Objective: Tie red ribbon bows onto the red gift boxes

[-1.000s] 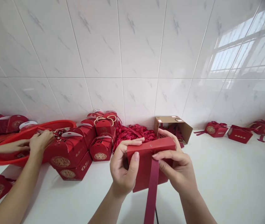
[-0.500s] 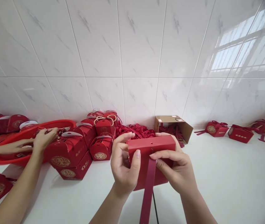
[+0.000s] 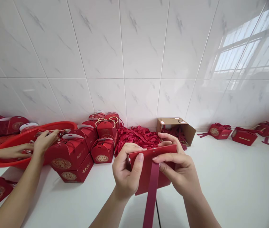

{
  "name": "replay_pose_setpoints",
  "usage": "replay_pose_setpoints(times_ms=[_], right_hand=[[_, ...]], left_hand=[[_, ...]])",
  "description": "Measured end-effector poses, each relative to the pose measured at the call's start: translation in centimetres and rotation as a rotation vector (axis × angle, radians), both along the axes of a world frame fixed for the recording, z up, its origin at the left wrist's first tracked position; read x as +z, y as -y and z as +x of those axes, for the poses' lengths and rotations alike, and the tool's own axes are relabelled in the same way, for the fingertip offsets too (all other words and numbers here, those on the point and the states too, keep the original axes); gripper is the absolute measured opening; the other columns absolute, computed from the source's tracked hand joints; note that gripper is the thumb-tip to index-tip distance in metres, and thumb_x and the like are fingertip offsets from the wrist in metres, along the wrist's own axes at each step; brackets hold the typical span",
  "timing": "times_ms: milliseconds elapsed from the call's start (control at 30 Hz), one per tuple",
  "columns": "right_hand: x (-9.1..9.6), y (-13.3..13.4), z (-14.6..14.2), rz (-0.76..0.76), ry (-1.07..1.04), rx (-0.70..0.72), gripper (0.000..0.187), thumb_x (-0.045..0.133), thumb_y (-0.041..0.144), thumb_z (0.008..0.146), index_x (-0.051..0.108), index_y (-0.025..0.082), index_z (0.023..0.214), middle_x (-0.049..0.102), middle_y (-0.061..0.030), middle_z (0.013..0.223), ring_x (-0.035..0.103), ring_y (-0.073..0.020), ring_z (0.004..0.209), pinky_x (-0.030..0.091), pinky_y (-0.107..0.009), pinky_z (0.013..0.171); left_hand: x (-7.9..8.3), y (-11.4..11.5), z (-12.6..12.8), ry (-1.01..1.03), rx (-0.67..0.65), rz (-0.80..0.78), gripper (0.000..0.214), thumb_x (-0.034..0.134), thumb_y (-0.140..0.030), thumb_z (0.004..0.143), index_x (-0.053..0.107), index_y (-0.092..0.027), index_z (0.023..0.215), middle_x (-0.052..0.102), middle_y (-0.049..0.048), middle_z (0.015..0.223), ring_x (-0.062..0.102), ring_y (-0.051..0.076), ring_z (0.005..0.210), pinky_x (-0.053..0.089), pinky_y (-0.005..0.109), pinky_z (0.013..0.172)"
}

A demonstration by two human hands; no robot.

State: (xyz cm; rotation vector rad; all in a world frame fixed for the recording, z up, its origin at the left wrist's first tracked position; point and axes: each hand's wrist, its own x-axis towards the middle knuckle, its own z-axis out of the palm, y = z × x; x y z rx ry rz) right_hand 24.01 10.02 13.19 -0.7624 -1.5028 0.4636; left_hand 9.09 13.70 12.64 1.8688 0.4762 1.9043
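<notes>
I hold a plain red paper box [image 3: 146, 175] in front of me over the white table. My left hand [image 3: 125, 172] grips its left edge, thumb on the front face. My right hand [image 3: 180, 172] grips the right side and pinches a dark red ribbon [image 3: 151, 199] against the box front. The ribbon hangs straight down out of the bottom of the view. The box's far side is hidden behind my fingers.
Another person's hands [image 3: 41, 142] reach into a red basin [image 3: 27, 136] at left. Stacked red gift boxes [image 3: 77, 155] stand beside it, then a pile of red ribbons [image 3: 136, 136] and an open cardboard box [image 3: 177, 128] by the tiled wall. Finished tied boxes [image 3: 219, 131] sit at right.
The red box has tipped so less of its top face shows. My left fingers closed over its top edge. The other person's hand stays at the basin.
</notes>
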Motion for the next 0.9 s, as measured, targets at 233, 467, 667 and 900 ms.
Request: replay_pose_setpoints(times_ms=[233,467,667,900], right_hand=[[0.0,0.0,0.1,-0.019,0.0,0.006,0.016,0.067,0.02,0.08,0.073,0.034,0.083,0.049,0.0001,0.128,0.046,-0.0221,0.121,0.043,-0.039,0.099],[0.0,0.3,0.6,-0.096,0.008,0.051,0.015,0.068,0.023,0.079,0.074,0.036,0.084,0.054,-0.0003,0.126,0.047,-0.0232,0.121,0.045,-0.039,0.097],[-0.1,0.2,1.0,-0.071,0.034,0.033,0.018,0.066,0.02,0.08,0.073,0.036,0.084,0.049,0.0001,0.13,0.042,-0.025,0.127,0.048,-0.039,0.094],[0.2,0.6,1.8,0.025,0.128,-0.044,0.023,0.061,0.016,0.082,0.072,0.035,0.086,0.045,0.0005,0.134,0.043,-0.0254,0.126,0.041,-0.042,0.101]], left_hand=[[0.1,0.0,-0.1,-0.037,0.056,0.052,0.007,0.053,-0.014,0.084,0.059,-0.018,0.087,0.057,0.0021,0.075,0.055,0.014,0.069,0.044,0.028,0.063],[0.2,-0.1,-0.5,-0.113,0.116,0.197,0.016,0.056,-0.007,0.077,0.062,-0.017,0.088,0.06,0.0026,0.074,0.053,0.015,0.069,0.045,0.03,0.061],[0.7,-0.1,-0.6,-0.176,0.166,0.309,0.023,0.056,-0.004,0.075,0.062,-0.018,0.092,0.063,0.0021,0.071,0.052,0.016,0.069,0.045,0.03,0.059],[0.9,-0.2,-0.5,-0.216,0.119,0.375,0.022,0.057,-0.003,0.073,0.062,-0.015,0.09,0.066,0.0038,0.07,0.051,0.016,0.066,0.045,0.033,0.06]])
